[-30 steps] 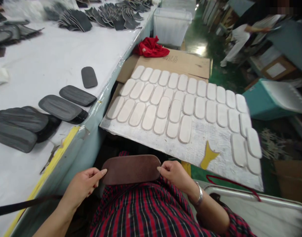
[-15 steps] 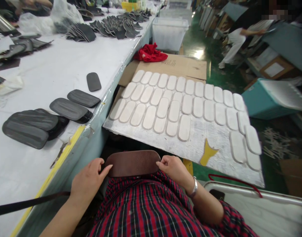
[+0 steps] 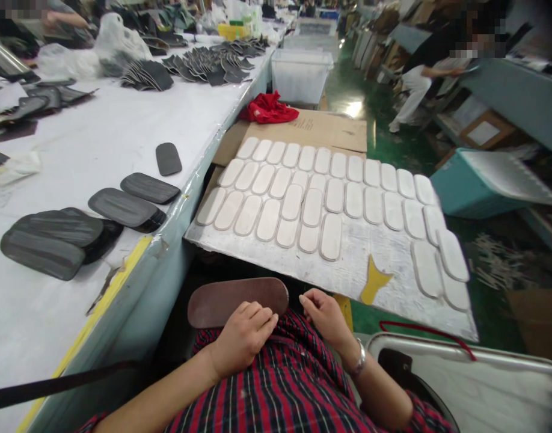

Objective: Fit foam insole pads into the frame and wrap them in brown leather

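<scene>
Brown piece [image 3: 226, 297] partly under left hand [image 3: 245, 337], near right hand [image 3: 326, 316].

Over there, a bunched red cloth [image 3: 270, 109] lies on the flattened cardboard [image 3: 343, 133]; beyond stands a translucent bin [image 3: 300, 75], and a teal crate [image 3: 469, 186] sits off right, near someone in white trousers [image 3: 411, 93].

- A plaid garment [image 3: 258, 397] of red, dark and thin white lines clothes the wearer below the fingers of both hands, a small pale spot marking its front.
- A silver-toned bracelet [image 3: 361, 359] circles the wrist behind the right hand's [image 3: 325, 316] fingers.
- Matching plaid sleeves [image 3: 427, 415] show farthest from the fingers.
</scene>
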The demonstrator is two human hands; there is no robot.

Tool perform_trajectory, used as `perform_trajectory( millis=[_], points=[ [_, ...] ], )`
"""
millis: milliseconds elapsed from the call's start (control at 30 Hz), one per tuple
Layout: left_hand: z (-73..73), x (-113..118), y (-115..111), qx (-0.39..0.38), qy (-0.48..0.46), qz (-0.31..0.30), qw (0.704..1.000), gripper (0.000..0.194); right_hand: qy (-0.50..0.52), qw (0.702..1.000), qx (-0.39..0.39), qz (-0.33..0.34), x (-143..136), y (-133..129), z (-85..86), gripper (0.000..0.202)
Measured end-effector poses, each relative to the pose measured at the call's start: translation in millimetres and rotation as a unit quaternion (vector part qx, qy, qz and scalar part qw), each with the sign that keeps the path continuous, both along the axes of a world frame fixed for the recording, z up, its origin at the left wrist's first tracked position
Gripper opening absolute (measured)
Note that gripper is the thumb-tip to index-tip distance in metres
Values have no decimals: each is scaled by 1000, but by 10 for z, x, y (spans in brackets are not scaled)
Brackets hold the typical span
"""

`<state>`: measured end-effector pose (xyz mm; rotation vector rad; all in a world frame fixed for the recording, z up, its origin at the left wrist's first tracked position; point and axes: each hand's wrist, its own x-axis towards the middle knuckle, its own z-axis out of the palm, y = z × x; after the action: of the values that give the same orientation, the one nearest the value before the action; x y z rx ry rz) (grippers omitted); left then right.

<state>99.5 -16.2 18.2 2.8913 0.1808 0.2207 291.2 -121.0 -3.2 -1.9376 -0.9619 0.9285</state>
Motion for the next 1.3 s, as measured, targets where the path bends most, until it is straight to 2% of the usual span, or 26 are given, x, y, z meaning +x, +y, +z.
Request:
perform_trajectory(
  millis=[67, 133, 200, 267, 300, 333, 367, 400, 467, 500, 533, 567, 667, 767, 867, 1033, 1200, 1300],
  points=[
    [18, 23, -25, 9, 11, -2, 1000, 32, -138, 987, 83, 8, -76, 28, 57, 20],
    [26, 40, -50, 8, 10, 6, 1000, 30, -248, 957, 137, 68, -155, 88, 106, 28],
    [16, 4, -60, -14, -12, 10, 1000, 26, -330, 922, 138, 150, -214, 159, 134, 36],
    [-20, -134, -44, -57, -61, 20, 996, 25, -388, 890, 117, 210, -236, 215, 147, 38],
    [-49, -245, -24, -82, -97, 47, 991, 26, -408, 876, 109, 233, -230, 237, 149, 38],
    [-84, -378, 2, -106, -138, 102, 979, 26, -422, 864, 105, 252, -214, 256, 150, 38],
    [-125, -526, 34, -127, -179, 184, 958, 27, -433, 854, 104, 270, -190, 277, 146, 39],
    [-169, -678, 70, -148, -214, 284, 923, 27, -440, 846, 103, 284, -162, 304, 136, 41],
    [-259, -952, 148, -201, -244, 463, 828, 33, -456, 833, 114, 291, -107, 381, 93, 52],
    [-303, -1056, 185, -241, -241, 514, 787, 39, -466, 827, 123, 291, -90, 429, 61, 58],
    [-344, -1130, 217, -291, -231, 535, 759, 46, -476, 819, 133, 292, -82, 480, 26, 61],
    [-382, -1174, 242, -347, -221, 531, 741, 51, -485, 810, 142, 298, -84, 529, -6, 62],
    [-471, -1159, 252, -492, -213, 454, 712, 59, -503, 786, 154, 324, -158, 647, -52, 59],
    [-526, -1080, 190, -565, -234, 390, 689, 73, -504, 777, 151, 345, -349, 759, 2, 64],
    [-560, -1067, 132, -573, -236, 379, 687, 77, -476, 775, 141, 391, -663, 930, 95, 63],
    [-577, -1123, 111, -577, -233, 377, 686, 74, -427, 780, 115, 442, -1151, 1215, 154, 47],
    [-567, -1156, 103, -574, -220, 374, 695, 71, -425, 762, 110, 476, -1274, 1266, 165, 46],
    [-568, -1160, 106, -580, -237, 376, 683, 69, -435, 765, 111, 462, -1304, 1263, 207, 45]
  ],
)
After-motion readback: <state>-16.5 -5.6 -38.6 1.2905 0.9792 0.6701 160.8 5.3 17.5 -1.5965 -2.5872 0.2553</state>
